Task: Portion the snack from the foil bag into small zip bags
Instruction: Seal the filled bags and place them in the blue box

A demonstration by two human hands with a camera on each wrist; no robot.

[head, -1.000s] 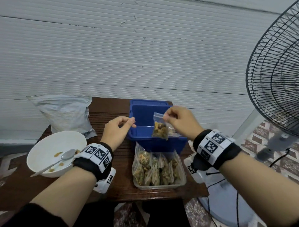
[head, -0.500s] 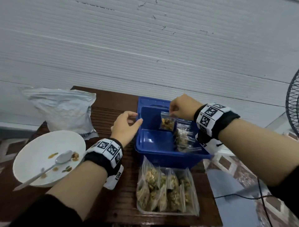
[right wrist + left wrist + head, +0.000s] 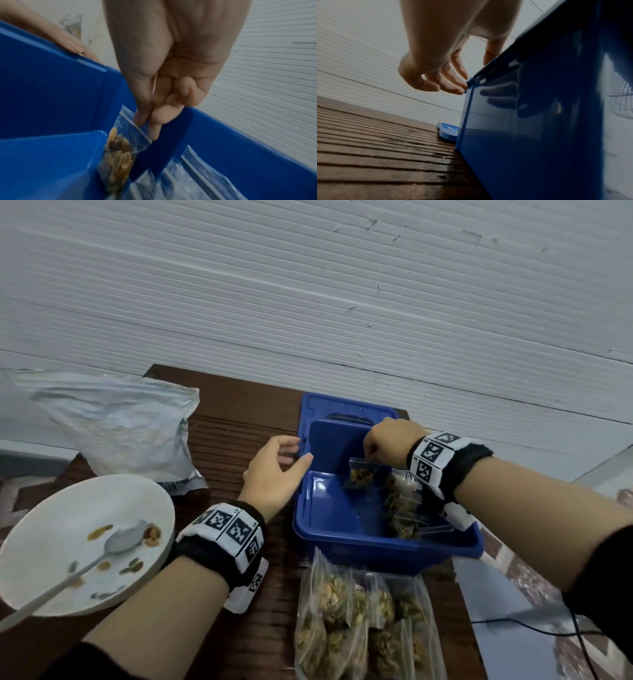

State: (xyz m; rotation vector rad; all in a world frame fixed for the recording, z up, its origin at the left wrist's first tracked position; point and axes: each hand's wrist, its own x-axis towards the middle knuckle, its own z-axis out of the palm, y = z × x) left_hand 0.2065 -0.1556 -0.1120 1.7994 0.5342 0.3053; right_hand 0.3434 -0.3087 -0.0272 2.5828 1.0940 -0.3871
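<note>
My right hand (image 3: 385, 441) is inside the blue bin (image 3: 342, 529) and holds a small zip bag (image 3: 359, 475) by its top edge. In the right wrist view, the thumb and the fingers (image 3: 155, 119) pinch the clear strip at the mouth of the bag, and the bag hangs down from them with nuts and seeds in its lower part. It hangs low in the bin, just beside a few other filled bags (image 3: 402, 508) that lie on the right side of the bin. I cannot tell if it touches the floor of the bin.

My left hand (image 3: 274, 474) is at the left edge of the bin. It holds nothing; the fingers are loose and a little bent. In the left wrist view, the fingertips (image 3: 460, 88) touch the rim at the corner of the bin, and the thumb lies on the rim.

The foil bag (image 3: 113, 422) stands at the back left of the wooden table (image 3: 226, 433), well apart from both hands. Near my left forearm there is a white bowl (image 3: 44, 542) with a spoon (image 3: 102, 553) and a few pieces of the snack in it. In front of the bin, a clear tray (image 3: 428, 638) holds more filled zip bags (image 3: 342, 618).
</note>
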